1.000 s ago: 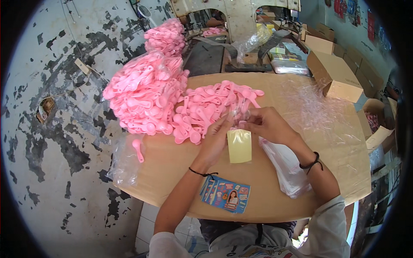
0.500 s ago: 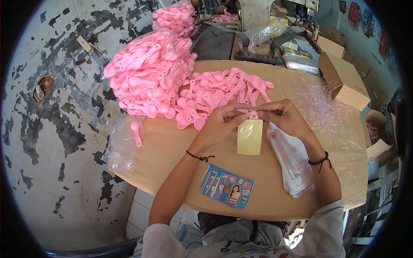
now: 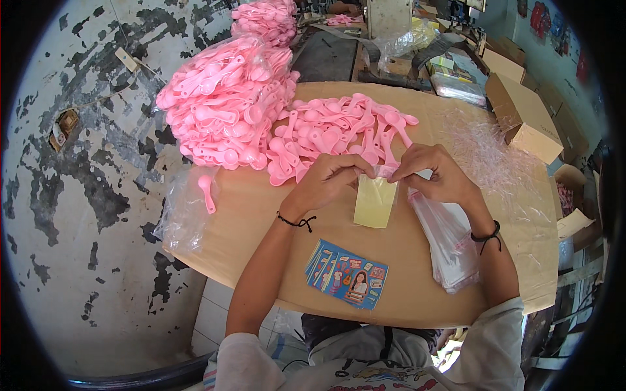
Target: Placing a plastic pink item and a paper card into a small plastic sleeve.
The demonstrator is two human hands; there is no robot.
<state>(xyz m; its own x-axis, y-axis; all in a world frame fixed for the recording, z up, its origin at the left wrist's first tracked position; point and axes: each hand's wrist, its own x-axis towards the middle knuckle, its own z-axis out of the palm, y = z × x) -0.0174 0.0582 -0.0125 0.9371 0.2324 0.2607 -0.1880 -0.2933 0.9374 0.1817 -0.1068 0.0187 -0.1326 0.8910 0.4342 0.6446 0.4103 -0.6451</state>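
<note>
Between my hands hangs a small clear plastic bag with a yellow card [image 3: 374, 205] in it. My left hand [image 3: 328, 181] pinches its upper left corner, and my right hand [image 3: 438, 173] grips the upper right. A bit of pink shows at the top between the fingertips; whether it lies inside the bag I cannot tell. Just beyond my hands spreads a loose pile of pink plastic spoons [image 3: 326, 133]. Nearer to me lies a fanned stack of blue printed cards [image 3: 349, 277]. Under my right forearm's inner side rests a stack of clear plastic bags [image 3: 443, 244].
Large clear sacks of pink spoons [image 3: 222, 107] stand at the back left. One spoon [image 3: 207, 193] lies on the brown-covered table [image 3: 261, 202] beside a crumpled plastic sheet [image 3: 182, 215]. Shredded clear strips [image 3: 486, 153] and an open cardboard box [image 3: 521, 114] are at the right.
The pink spoon end seen above the yellow card is now mostly out of sight. My fingers have moved apart to the bag's top corners, and the card has tilted slightly.
</note>
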